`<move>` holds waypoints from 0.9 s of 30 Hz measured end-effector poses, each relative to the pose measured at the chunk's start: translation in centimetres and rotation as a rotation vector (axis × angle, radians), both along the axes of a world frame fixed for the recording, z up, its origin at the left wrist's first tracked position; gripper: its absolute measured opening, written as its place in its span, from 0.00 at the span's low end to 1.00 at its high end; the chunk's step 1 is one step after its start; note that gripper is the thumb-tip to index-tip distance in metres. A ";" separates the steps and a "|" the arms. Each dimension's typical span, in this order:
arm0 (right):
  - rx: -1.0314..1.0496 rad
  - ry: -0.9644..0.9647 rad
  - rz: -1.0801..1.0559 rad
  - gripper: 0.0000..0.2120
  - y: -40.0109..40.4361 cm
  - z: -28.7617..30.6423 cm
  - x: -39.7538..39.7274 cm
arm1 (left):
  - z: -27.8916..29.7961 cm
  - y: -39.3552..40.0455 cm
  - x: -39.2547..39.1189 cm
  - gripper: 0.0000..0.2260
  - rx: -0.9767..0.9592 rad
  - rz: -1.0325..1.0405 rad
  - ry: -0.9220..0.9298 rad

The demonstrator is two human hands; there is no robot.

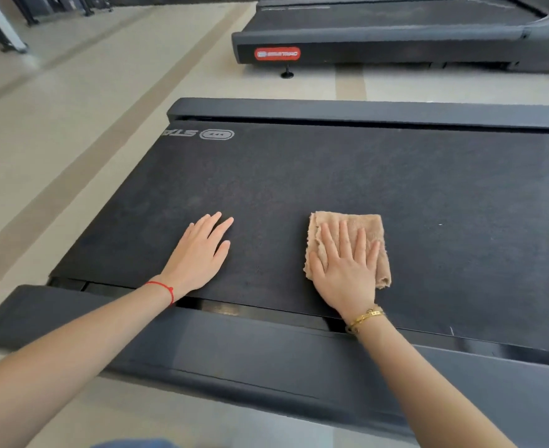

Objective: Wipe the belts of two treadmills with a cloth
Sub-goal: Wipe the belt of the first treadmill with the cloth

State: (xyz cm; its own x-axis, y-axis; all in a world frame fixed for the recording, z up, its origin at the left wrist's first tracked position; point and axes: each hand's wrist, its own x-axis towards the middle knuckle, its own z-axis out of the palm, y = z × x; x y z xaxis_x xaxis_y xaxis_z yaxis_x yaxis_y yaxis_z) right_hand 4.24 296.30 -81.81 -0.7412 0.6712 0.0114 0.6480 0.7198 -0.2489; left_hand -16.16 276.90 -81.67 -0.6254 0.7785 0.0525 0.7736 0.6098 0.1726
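Note:
The near treadmill's black belt [331, 176] fills the middle of the view, with a grey logo at its far left end. A folded tan cloth [371, 227] lies on the belt near its front edge. My right hand [347, 263] presses flat on the cloth with straight, spread fingers. My left hand [202, 253] rests flat on the bare belt to the left of the cloth, fingers straight. A second treadmill [379, 43] stands beyond, its dark belt [396, 14] visible at the top.
Grey side rails [234, 347] frame the near belt in front and behind. Pale floor with tan stripes [72, 124] lies to the left and between the two treadmills. Dark equipment stands [4, 24] sit at the top left.

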 end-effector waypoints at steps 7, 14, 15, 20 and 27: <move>-0.016 -0.007 0.406 0.28 -6.9 0.0 -3.9 | 1.2 -4.7 -1.3 0.24 -0.105 0.047 -0.020; -0.012 -0.067 0.312 0.28 -3.5 0.4 -8.4 | 1.2 -7.2 -5.1 0.24 -0.108 0.038 -0.004; -0.017 -0.073 0.274 0.28 -3.1 0.5 -10.1 | 1.1 -7.4 -6.0 0.24 -0.097 0.048 -0.009; -0.043 -0.094 0.288 0.28 -6.5 0.7 -17.6 | 0.3 -9.5 -11.4 0.23 -0.046 0.065 -0.010; 0.024 -0.012 0.508 0.30 -12.9 -0.2 -19.0 | -0.6 -10.4 -17.1 0.24 -0.052 0.069 0.028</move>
